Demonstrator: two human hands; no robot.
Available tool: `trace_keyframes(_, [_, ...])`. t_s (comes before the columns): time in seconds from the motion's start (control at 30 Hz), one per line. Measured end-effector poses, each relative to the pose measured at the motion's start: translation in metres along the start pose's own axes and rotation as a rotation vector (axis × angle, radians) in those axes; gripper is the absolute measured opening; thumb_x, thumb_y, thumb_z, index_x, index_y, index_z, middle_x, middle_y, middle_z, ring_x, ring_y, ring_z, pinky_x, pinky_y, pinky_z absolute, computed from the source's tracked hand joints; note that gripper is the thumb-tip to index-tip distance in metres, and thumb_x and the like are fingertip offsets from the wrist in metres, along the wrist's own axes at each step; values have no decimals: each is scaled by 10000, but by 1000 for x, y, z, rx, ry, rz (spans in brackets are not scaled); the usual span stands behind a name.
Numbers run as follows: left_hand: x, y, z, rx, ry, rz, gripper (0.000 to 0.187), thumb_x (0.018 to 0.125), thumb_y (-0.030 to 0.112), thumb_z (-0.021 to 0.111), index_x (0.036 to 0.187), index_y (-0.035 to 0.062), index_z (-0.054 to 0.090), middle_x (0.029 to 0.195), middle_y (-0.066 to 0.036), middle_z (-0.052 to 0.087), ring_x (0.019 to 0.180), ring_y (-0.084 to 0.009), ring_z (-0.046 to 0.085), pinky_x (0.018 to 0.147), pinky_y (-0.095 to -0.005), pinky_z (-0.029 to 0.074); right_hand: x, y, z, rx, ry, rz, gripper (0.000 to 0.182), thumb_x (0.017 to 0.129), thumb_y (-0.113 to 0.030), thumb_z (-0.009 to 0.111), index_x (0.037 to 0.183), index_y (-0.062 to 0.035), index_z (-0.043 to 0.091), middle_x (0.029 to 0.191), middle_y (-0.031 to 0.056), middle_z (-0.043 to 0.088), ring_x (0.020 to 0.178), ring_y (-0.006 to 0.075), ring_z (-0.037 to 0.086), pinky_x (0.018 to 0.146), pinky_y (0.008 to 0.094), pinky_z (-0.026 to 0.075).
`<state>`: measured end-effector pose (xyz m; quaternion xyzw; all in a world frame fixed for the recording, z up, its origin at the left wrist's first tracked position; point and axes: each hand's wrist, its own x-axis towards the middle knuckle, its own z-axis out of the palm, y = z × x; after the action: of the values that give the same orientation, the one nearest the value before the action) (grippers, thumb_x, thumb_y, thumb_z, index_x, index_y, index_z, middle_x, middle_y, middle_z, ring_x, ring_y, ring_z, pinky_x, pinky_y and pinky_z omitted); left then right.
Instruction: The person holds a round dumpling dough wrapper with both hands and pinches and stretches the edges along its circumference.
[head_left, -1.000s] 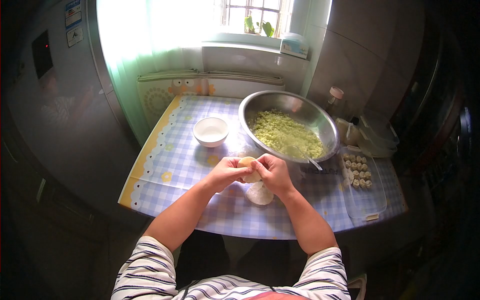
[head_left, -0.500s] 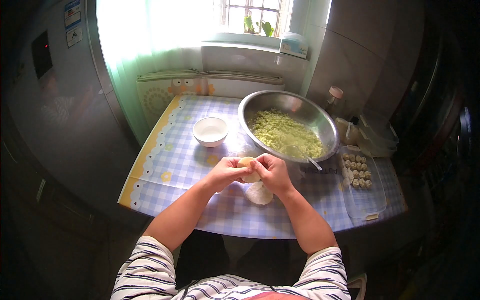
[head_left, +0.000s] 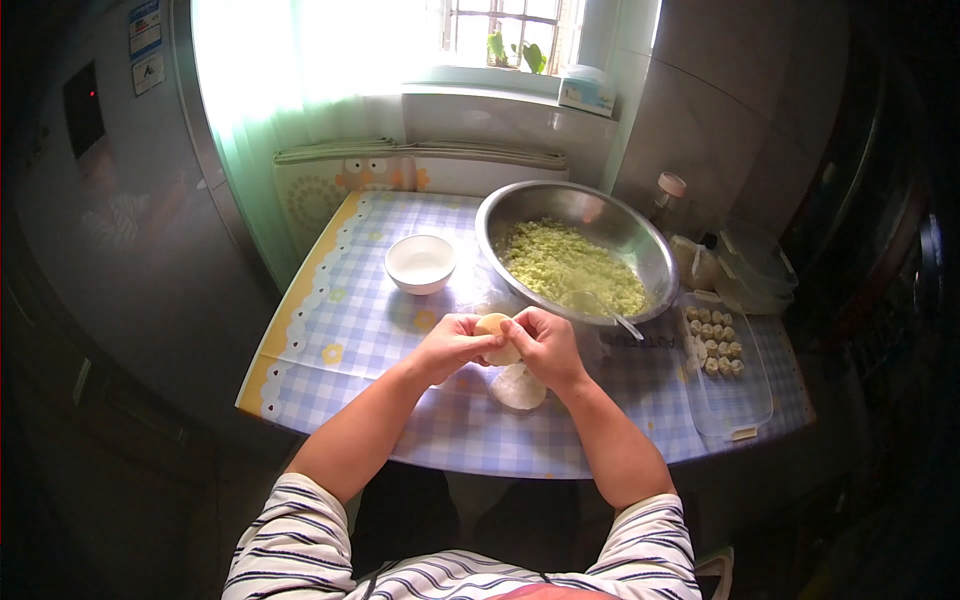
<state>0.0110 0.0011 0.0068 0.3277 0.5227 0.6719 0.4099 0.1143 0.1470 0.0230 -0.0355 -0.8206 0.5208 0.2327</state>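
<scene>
Between my two hands is a pale yellowish dumpling wrapper [head_left: 492, 324], held above the table. The fingers of my left hand [head_left: 452, 347] pinch it from the left, and my right hand [head_left: 545, 346] grips it from the right. How far it is folded, and whether anything lies inside, is hidden by my fingers. Just below my hands a whitish round stack [head_left: 519, 388], apparently more wrappers, lies on the checked tablecloth. Behind my hands stands a large steel bowl [head_left: 645, 240] with chopped green filling [head_left: 570, 265] and a metal spoon [head_left: 628, 325] in it.
A white bowl [head_left: 421, 264] sits to the left of the steel bowl. On the right, a clear plastic tray [head_left: 728, 410] carries several small dumplings [head_left: 715, 340]. Behind it are a jar with a pink lid [head_left: 672, 185] and stacked clear containers [head_left: 755, 265].
</scene>
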Motion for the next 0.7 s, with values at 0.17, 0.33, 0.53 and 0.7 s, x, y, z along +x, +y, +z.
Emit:
trace_keyframes(0.17, [0,0,0,-4,-1,0,231,807,214,683,949,41,630,830,-10,618,718,-64,563,619,-213,452,0,1,0,14,6,-8,196,846,-180,621,775,3,614,659,20,604,598,55,527,534,216,426])
trace_keyframes(0.33, [1,-1,-1,-4,9,-8,233,806,209,684,957,41,631,843,-15,623,721,-65,566,620,-213,454,0,-1,1,-1,18,1,202,845,-184,626,776,5,618,655,25,605,595,59,526,534,221,427])
trace_keyframes(0.53, [0,-1,-1,-14,6,-8,236,806,202,683,966,37,630,848,-15,624,726,-66,568,623,-215,457,0,-3,2,-48,50,-22,192,823,-174,630,761,8,624,616,92,599,546,117,544,521,265,437])
trace_keyframes(0.7, [2,-4,-3,-4,5,-4,299,783,274,706,966,49,633,855,-12,628,724,-66,567,608,-210,455,-1,-6,1,-38,46,-7,195,820,-181,635,769,7,626,633,84,607,558,113,547,528,259,438])
